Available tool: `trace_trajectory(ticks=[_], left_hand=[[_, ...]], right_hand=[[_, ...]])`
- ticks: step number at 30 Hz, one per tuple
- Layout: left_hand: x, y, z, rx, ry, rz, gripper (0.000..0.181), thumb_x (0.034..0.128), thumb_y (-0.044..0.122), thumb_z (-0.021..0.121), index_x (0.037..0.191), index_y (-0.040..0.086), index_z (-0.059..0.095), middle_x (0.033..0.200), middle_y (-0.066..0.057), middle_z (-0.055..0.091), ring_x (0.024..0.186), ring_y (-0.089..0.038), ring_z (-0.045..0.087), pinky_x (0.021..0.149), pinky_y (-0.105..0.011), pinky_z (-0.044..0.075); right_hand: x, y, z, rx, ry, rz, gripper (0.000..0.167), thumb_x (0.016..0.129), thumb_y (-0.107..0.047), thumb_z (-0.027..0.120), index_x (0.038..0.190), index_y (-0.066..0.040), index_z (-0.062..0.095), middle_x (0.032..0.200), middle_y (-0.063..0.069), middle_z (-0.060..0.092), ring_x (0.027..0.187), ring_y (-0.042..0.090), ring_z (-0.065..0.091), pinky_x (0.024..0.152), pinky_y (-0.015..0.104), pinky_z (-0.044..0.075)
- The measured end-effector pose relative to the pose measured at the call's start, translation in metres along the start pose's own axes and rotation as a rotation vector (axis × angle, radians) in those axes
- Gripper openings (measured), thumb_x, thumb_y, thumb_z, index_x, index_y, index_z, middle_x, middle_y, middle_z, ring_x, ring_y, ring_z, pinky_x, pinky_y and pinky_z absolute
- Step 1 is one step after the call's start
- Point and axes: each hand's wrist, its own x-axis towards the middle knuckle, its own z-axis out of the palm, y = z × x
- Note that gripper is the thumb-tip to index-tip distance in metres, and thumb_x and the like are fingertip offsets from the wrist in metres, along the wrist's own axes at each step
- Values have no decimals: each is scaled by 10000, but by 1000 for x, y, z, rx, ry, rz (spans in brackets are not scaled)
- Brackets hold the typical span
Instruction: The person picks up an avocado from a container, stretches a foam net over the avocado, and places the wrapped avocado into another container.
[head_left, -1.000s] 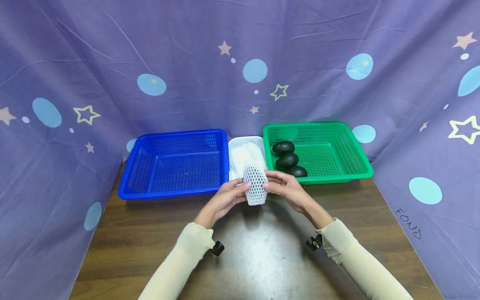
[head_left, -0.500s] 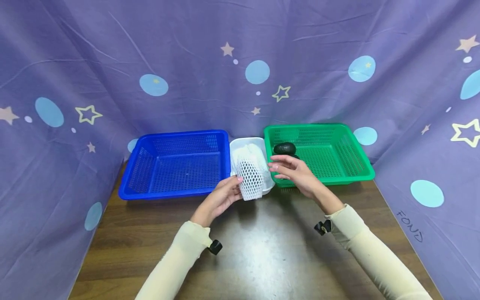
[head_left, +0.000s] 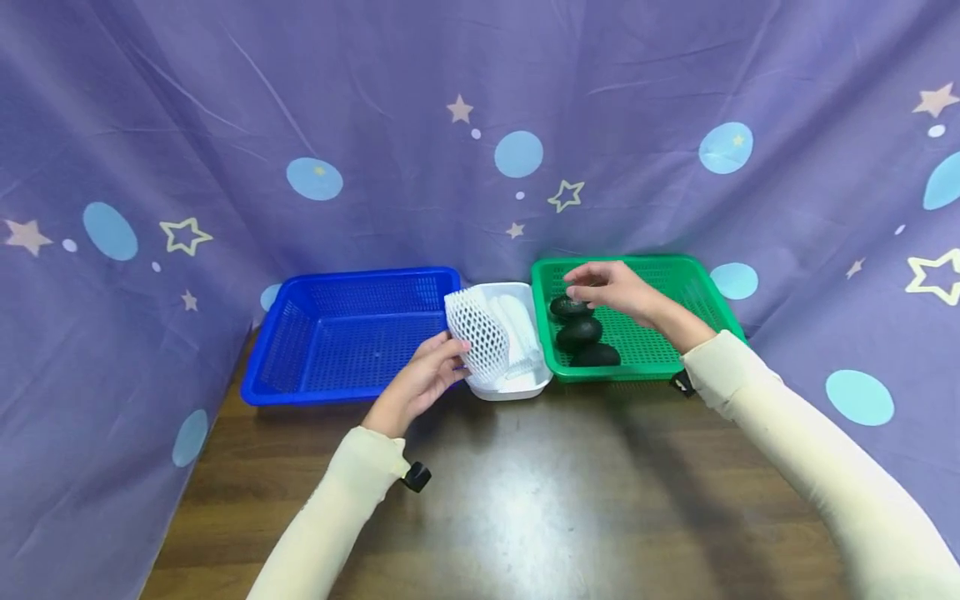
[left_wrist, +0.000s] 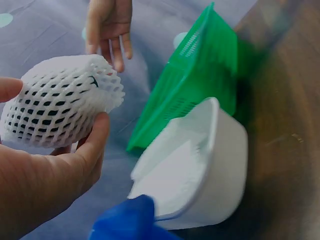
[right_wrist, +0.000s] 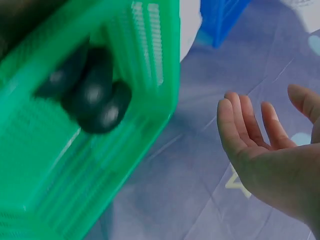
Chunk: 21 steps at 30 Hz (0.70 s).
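A white foam net (head_left: 480,335) with a dark thing showing through its holes is gripped by the left hand (head_left: 429,375), beside the white tray. In the left wrist view, the fingers and thumb curl round the net (left_wrist: 55,102). Empty-handed, the right hand (head_left: 618,292) hovers over the green basket (head_left: 652,373), above the rearmost avocado (head_left: 572,307). Two more dark avocados, one in the middle (head_left: 580,333) and one in front (head_left: 596,356), lie in that basket's left side. The right wrist view shows the right hand (right_wrist: 272,145) with fingers loosely spread.
A blue basket (head_left: 341,396) stands on the left. Between the baskets is a white tray (head_left: 517,392) holding white foam nets (head_left: 519,321). Behind them hangs a purple patterned curtain (head_left: 405,167); a wooden table (head_left: 480,517) lies in front.
The right hand has let go of the foam net and moved right and back over the green basket. The left hand has carried the net left, toward the blue basket.
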Motion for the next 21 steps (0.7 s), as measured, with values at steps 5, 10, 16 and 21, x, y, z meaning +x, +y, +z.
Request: trace_trajectory(ticks=[5, 10, 16, 21], left_hand=[[6, 20, -3, -20, 67, 0, 424, 944, 45, 481, 1365, 15, 433, 1138, 17, 608, 1059, -141, 626, 1073, -418, 476], [14, 39, -15, 37, 122, -11, 298, 952, 56, 491, 1249, 74, 514, 1151, 10, 593, 1043, -154, 619, 1120, -455, 459], [29, 61, -37, 180, 248, -64, 225, 929, 108, 526, 1151, 82, 547, 1051, 2, 608, 929, -157, 634, 1073, -457, 486], [44, 78, -63, 267, 352, -154, 303, 923, 172, 551, 1206, 65, 538, 1005, -26, 596, 861, -156, 633, 945, -371, 564]], right_hand=[[16, -3, -18, -103, 21, 28, 421, 1027, -262, 611, 1391, -54, 568, 1374, 200, 574, 1235, 342, 571, 1022, 489, 526], [32, 2, -26, -150, 37, 53, 410, 1027, -257, 612, 1381, -54, 571, 1327, 201, 591, 1210, 328, 574, 1013, 505, 520], [53, 16, -26, -216, 69, 66, 380, 1025, -223, 611, 1353, -33, 585, 1309, 217, 595, 1182, 348, 574, 968, 496, 518], [64, 23, -28, -304, 47, 95, 416, 1019, -233, 610, 1366, -10, 562, 1394, 279, 549, 1285, 426, 526, 1040, 583, 472]])
